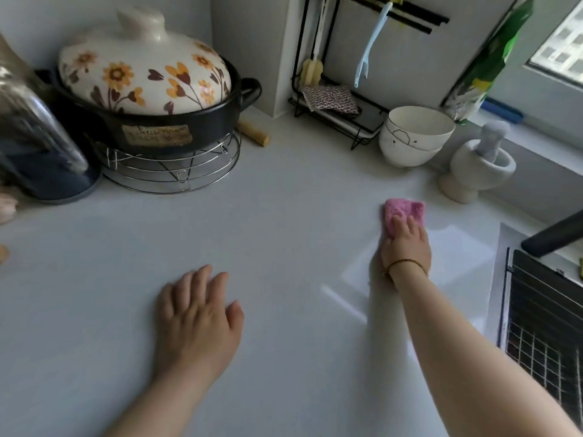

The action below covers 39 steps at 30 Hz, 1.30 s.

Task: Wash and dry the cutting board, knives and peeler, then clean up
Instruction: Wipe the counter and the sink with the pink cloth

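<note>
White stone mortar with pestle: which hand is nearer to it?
Right. The right hand, pressing a pink cloth, is in front and left of the white stone mortar; the left hand rests flat on the white countertop, much farther left.

A stack of white ceramic bowls (415, 137) stands on the pale smooth worktop (284, 200). Just left of the bowls is a black wire rack (344, 123), with a patterned folded cloth (329, 99) lying in it and a pale blue plastic brush (370, 48) hanging from its top. Far left of the bowls, a black clay pot with a flowered white lid (189, 127) sits on a round steel wire stand (170, 175). A wooden rolling pin (254, 134) lies between that pot and the rack. Just right of the bowls stands a white stone mortar (476, 175) with its pestle in it. In front of the bowls lies a pink fluffy cloth (402, 211), under the fingers of the right hand (407, 247). Further forward and left of the bowls, the left hand (195, 313) lies flat on the worktop. Forward and right of the bowls is a black wire grid basket (542, 310).
</note>
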Available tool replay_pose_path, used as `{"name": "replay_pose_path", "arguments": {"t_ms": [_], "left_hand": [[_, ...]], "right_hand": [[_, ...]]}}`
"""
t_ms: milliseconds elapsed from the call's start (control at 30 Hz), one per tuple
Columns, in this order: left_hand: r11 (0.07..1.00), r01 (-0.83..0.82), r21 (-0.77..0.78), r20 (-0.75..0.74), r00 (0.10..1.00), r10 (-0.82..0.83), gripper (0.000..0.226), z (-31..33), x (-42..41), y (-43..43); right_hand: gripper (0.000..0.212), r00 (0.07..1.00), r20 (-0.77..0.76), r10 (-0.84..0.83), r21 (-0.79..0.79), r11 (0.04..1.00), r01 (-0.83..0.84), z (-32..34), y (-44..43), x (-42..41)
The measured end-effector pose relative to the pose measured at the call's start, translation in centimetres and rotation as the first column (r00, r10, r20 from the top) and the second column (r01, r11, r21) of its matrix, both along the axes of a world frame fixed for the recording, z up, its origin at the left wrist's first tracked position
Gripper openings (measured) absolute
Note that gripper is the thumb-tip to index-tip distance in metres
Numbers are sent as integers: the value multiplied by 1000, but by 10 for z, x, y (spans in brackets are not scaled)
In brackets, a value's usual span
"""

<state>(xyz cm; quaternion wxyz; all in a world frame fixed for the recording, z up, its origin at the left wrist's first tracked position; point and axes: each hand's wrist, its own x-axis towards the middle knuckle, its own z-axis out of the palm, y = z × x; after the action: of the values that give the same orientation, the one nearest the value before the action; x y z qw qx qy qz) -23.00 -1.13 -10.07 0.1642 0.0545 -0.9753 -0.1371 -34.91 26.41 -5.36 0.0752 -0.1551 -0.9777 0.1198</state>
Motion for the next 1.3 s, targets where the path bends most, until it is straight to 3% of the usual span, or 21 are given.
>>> {"name": "replay_pose_path", "arguments": {"t_ms": [67,167,233,267,333,400,467,533,600,667,767,833,933,967,1033,1133,1200,1300], "left_hand": [[1000,3,-18,0,1000,-3,54,0,0,0],[1000,4,-30,-19,1000,-5,54,1,-1,0],[999,10,-31,-10,1000,-10,54,3,-1,-1],[999,19,-35,10,1000,-18,53,5,0,-1],[997,53,-47,57,997,-50,53,6,2,-2],[997,67,-43,97,993,-63,54,6,3,-3],[999,52,-12,102,993,-51,49,5,3,-2],[998,3,69,97,995,-10,38,6,3,5],[993,-9,120,94,996,-2,33,15,5,18],[986,20,166,101,994,-37,33,24,4,35],[967,237,96,135,959,-249,31,25,-4,67],[933,351,84,166,918,-361,41,21,-10,86],[931,341,131,242,900,-363,50,26,-15,106],[940,327,93,246,908,-340,48,24,-16,109],[935,344,82,152,923,-353,37,23,-21,114],[915,392,100,91,912,-400,31,28,-35,125],[892,432,133,115,887,-447,35,30,-50,138],[912,348,219,184,903,-388,53,39,-78,159]], "right_hand": [[52,979,-53,195,10,981,-195,-14,-29,13],[53,779,-62,624,40,781,-623,-32,-83,67],[46,638,-48,768,73,640,-765,-26,-88,83],[45,627,-27,778,110,626,-772,-20,-76,79],[45,756,-27,653,164,749,-641,-15,-29,67],[54,944,-11,329,109,939,-326,-5,24,62],[52,999,29,38,16,999,-38,1,53,75],[54,988,70,-134,8,991,134,2,49,93],[54,997,17,-69,66,995,68,-6,24,110],[51,983,-13,185,116,976,-183,-19,-15,135],[51,921,78,382,73,919,-387,-18,-29,155],[55,955,49,294,153,942,-298,-7,-4,145],[59,982,165,-90,82,994,77,1,51,126],[59,962,183,-203,72,979,192,3,57,123],[57,943,202,-263,85,964,251,-1,45,122],[69,992,121,36,120,991,-51,-14,3,131],[57,965,120,234,81,966,-245,-21,5,130],[53,955,92,283,94,952,-291,-7,52,98]]}}
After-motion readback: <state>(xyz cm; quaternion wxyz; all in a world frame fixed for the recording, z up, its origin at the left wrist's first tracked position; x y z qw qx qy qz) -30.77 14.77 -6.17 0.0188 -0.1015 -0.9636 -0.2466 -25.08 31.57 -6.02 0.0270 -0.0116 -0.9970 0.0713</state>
